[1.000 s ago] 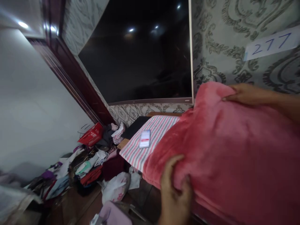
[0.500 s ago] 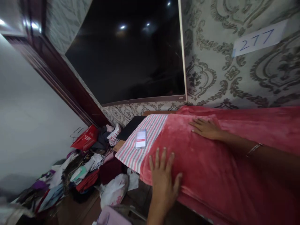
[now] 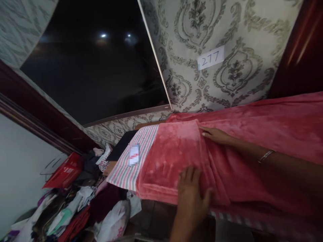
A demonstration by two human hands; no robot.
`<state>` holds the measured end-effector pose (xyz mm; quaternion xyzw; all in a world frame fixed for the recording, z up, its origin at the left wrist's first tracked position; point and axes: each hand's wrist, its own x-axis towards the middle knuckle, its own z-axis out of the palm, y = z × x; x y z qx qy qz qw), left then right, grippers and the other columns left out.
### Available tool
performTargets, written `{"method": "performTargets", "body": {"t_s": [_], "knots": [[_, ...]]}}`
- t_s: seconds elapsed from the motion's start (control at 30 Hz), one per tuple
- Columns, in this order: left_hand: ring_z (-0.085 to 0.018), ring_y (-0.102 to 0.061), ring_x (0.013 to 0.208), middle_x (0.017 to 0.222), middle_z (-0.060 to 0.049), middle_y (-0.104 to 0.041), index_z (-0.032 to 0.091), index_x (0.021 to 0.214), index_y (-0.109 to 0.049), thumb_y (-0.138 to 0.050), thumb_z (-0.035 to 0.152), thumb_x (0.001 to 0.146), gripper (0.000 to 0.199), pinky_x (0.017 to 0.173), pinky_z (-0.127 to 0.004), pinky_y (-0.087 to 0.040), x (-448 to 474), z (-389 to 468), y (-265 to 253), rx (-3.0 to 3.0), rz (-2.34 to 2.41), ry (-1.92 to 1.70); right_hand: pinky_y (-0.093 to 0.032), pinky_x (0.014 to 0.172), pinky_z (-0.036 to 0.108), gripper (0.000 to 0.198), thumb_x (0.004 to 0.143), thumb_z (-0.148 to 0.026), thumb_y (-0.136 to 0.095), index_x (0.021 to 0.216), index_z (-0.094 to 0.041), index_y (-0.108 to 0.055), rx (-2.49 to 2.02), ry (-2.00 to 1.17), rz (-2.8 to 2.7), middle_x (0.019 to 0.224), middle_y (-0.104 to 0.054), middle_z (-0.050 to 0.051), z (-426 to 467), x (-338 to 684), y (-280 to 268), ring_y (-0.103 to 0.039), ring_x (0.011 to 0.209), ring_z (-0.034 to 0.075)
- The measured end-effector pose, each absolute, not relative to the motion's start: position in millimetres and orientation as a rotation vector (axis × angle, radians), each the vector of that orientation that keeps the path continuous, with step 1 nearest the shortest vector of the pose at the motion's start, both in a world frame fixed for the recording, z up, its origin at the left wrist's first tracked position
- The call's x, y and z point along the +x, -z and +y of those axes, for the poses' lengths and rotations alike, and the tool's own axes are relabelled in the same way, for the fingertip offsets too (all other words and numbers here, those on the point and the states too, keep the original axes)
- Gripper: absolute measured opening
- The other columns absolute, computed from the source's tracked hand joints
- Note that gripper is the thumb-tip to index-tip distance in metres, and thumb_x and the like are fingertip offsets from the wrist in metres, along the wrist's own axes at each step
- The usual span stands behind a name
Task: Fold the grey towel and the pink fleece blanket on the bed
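A pink-red plush blanket (image 3: 171, 158) lies over a surface, its left part folded into layers. At its left end a strip of striped fabric (image 3: 126, 174) shows, bearing a white label (image 3: 134, 154) with blurred print. My left hand (image 3: 191, 191) rests on the near edge of the folded part, fingers on the plush and thumb held apart. Across the blanket, my right hand (image 3: 216, 135), with a bracelet (image 3: 266, 156) on the wrist, lies with fingers extended at the fold's right edge. Neither hand appears to grasp the cloth.
A dark television (image 3: 106, 60) hangs on the patterned wall, beside a paper marked 277 (image 3: 211, 57). A pile of clothes (image 3: 63, 211) and a red basket (image 3: 63, 171) lie low at left. A white plastic bag (image 3: 113, 218) sits below the surface's near edge.
The view has turned to the right. My left hand has slid rightward along the near edge of the blanket. My right hand has shifted to the fold's right edge.
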<state>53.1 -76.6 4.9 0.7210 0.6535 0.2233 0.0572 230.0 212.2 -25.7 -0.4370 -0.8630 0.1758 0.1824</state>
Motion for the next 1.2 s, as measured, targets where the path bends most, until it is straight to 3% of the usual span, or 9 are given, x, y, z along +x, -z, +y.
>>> {"method": "performTargets", "body": {"t_s": [0.1,0.27,0.43,0.53,0.63,0.8,0.93,1.07,1.2], "knots": [[-0.035,-0.056,0.124,0.137,-0.015,-0.061,0.018,0.142,-0.055,-0.066,0.034,0.087,0.057,0.107,-0.055,-0.045,91.6,-69.4,-0.6,2.142,2.015,-0.667,-0.045,0.111,0.044,0.058,0.097,-0.039,-0.042,0.151,-0.020,-0.050,-1.112,-0.545,-2.431,0.141,-0.060,0.009,177.8,247.0,24.2,-0.059,0.128,0.027],[-0.034,-0.056,0.119,0.124,-0.018,-0.062,0.011,0.129,-0.060,-0.063,0.026,0.085,0.047,0.103,-0.050,-0.044,103.2,-61.9,5.4,2.090,2.221,-0.669,-0.049,0.106,0.047,0.044,0.094,-0.038,-0.050,0.131,-0.022,-0.068,-0.839,-0.538,-2.433,0.128,-0.067,0.011,96.9,278.3,27.2,-0.063,0.118,0.029],[-0.029,-0.061,0.108,0.109,-0.016,-0.066,0.011,0.107,-0.066,-0.055,0.010,0.082,0.027,0.097,-0.042,-0.047,96.3,-58.7,-7.0,2.119,2.223,-0.561,-0.050,0.100,0.043,0.043,0.094,-0.028,-0.050,0.133,-0.022,-0.066,-0.731,-0.493,-2.454,0.125,-0.066,0.013,31.3,282.9,33.2,-0.061,0.114,0.025],[-0.027,-0.063,0.101,0.099,-0.015,-0.068,0.012,0.096,-0.066,-0.050,0.007,0.084,0.021,0.092,-0.038,-0.049,97.7,-55.9,-21.3,2.074,2.219,-0.566,-0.051,0.086,0.038,0.034,0.093,-0.023,-0.049,0.116,-0.023,-0.074,-0.783,-0.517,-2.473,0.105,-0.068,0.012,14.8,270.1,29.4,-0.062,0.097,0.024],[-0.026,-0.063,0.100,0.097,-0.013,-0.067,0.014,0.092,-0.065,-0.049,0.008,0.086,0.019,0.090,-0.036,-0.050,102.7,-57.0,-26.2,2.086,2.216,-0.644,-0.049,0.083,0.035,0.029,0.092,-0.020,-0.046,0.095,-0.019,-0.075,-0.807,-0.573,-2.433,0.094,-0.068,0.011,7.9,255.9,26.6,-0.062,0.091,0.022],[-0.028,-0.062,0.103,0.103,-0.013,-0.066,0.014,0.098,-0.065,-0.057,0.015,0.085,0.016,0.093,-0.040,-0.050,108.4,-64.8,-8.5,2.172,2.109,-0.577,-0.050,0.079,0.032,0.019,0.085,-0.022,-0.049,0.078,-0.019,-0.067,-0.853,-1.011,-2.179,0.081,-0.067,0.006,11.7,251.4,37.2,-0.063,0.080,0.018],[-0.032,-0.058,0.111,0.110,-0.014,-0.064,0.014,0.107,-0.064,-0.071,0.029,0.078,0.033,0.100,-0.047,-0.048,111.0,-70.8,4.0,2.153,2.128,-0.632,-0.054,0.067,0.029,0.019,0.081,-0.029,-0.053,0.095,-0.019,-0.061,-0.959,-1.446,-1.825,0.083,-0.068,0.004,33.9,257.6,37.1,-0.064,0.070,0.016],[-0.029,-0.058,0.109,0.113,-0.014,-0.062,0.014,0.113,-0.063,-0.062,0.010,0.074,0.039,0.098,-0.043,-0.049,112.3,-76.2,13.7,2.135,2.194,-0.657,-0.057,0.064,0.030,0.049,0.082,-0.030,-0.057,0.130,-0.022,-0.049,-1.112,-1.620,-1.550,0.080,-0.067,0.002,70.8,249.0,22.6,-0.066,0.066,0.016],[-0.028,-0.060,0.104,0.106,-0.012,-0.064,0.016,0.106,-0.067,-0.057,0.002,0.071,0.040,0.093,-0.042,-0.050,105.1,-74.8,19.9,2.291,2.207,-0.598,-0.059,0.067,0.033,0.053,0.087,-0.028,-0.052,0.139,-0.025,-0.044,-1.143,-1.556,-1.566,0.082,-0.068,0.001,118.6,219.6,10.0,-0.068,0.070,0.016]]}}
